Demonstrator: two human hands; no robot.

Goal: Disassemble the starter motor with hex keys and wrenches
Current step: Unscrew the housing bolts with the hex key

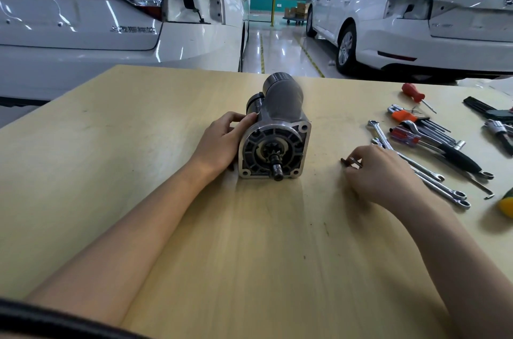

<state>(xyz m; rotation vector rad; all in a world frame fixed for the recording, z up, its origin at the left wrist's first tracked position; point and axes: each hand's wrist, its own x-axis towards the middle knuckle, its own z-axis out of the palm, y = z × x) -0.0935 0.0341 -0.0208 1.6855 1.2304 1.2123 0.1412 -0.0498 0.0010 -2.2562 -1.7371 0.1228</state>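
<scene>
The starter motor point(274, 130) is laid at frame centre on the table point(138, 144), pinion end toward the camera. It is gripped at its left side by the curled left hand point(222, 141). A small dark bolt point(350, 161) is pinched by the right hand point(383, 172), right of centre. Wrenches point(422, 172) are laid beside that hand.

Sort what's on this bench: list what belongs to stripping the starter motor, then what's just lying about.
In the job:
- starter motor, steadied by the left hand
- small dark part pinched by the right hand
- combination wrenches
- hex key set

Lying about:
- red-handled screwdriver
- black case
- yellow-green object at the table's right edge
</scene>
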